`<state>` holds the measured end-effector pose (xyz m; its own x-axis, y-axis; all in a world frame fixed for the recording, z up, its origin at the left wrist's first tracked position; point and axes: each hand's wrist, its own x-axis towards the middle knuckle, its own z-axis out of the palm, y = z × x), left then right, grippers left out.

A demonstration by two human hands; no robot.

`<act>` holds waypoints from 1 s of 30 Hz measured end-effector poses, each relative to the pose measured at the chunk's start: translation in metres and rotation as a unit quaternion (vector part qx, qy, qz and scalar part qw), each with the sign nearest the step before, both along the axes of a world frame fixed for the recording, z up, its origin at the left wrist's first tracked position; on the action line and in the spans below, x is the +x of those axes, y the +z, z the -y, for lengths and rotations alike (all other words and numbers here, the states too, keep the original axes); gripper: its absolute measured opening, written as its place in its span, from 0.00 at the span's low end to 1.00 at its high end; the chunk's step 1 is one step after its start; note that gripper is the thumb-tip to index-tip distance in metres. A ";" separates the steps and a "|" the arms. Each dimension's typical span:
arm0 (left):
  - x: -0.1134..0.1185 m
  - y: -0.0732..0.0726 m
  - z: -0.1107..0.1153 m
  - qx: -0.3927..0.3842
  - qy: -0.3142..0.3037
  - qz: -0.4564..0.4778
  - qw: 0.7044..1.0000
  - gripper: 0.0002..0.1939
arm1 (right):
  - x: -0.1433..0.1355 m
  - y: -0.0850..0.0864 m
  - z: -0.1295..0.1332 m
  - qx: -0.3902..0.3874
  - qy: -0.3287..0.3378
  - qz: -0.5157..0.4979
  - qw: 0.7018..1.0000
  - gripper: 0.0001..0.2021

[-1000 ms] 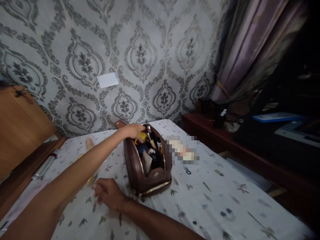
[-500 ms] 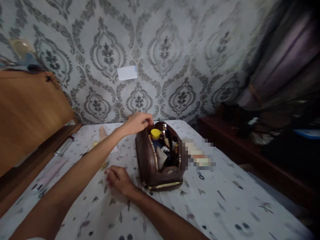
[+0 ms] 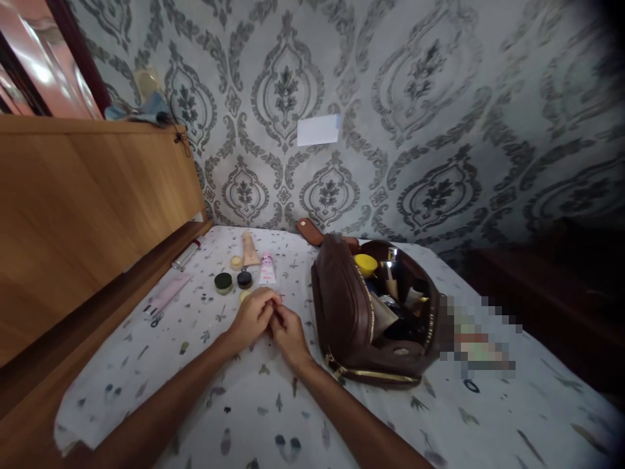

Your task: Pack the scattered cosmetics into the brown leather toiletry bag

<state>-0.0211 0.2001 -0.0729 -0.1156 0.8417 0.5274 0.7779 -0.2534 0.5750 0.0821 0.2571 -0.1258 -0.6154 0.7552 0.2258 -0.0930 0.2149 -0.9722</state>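
My left hand (image 3: 252,317) and my right hand (image 3: 289,333) meet just above the cloth, left of the bag. The fingers of both are curled in and touch at the tips; whether anything lies between them is hidden. A brown cosmetic bag (image 3: 342,299) stands unzipped beside my right hand, with a yellow-lidded jar (image 3: 365,264), small bottles and other items inside. Beyond my left hand are a dark-lidded jar (image 3: 223,283), a smaller black-lidded jar (image 3: 244,280), a pink-and-white tube (image 3: 267,268), a beige tube (image 3: 250,249) and a small cream-coloured pot (image 3: 236,262).
A patterned white cloth (image 3: 254,417) covers the surface. Along its left side lie a pale pink tube (image 3: 168,293) and a clear, slim item (image 3: 186,255), beside a wooden panel (image 3: 97,195). A blurred-out item (image 3: 481,342) lies right of the bag. Patterned wallpaper (image 3: 288,85) rises behind.
My left hand has left the bag's far edge and come down to meet my right hand. The view has turned left, and the jars and tubes now show more fully.
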 end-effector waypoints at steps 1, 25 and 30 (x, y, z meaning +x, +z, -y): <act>-0.007 -0.002 0.002 0.009 0.025 0.003 1.000 0.12 | 0.000 0.001 0.001 -0.007 0.005 -0.002 1.000 0.09; -0.090 0.009 0.018 -0.049 0.248 0.016 0.967 0.32 | -0.014 0.079 0.019 0.110 -0.004 0.098 0.989 0.14; -0.057 0.013 0.017 -0.031 0.182 -0.016 0.983 0.33 | -0.018 0.108 0.015 0.197 -0.029 0.225 0.954 0.24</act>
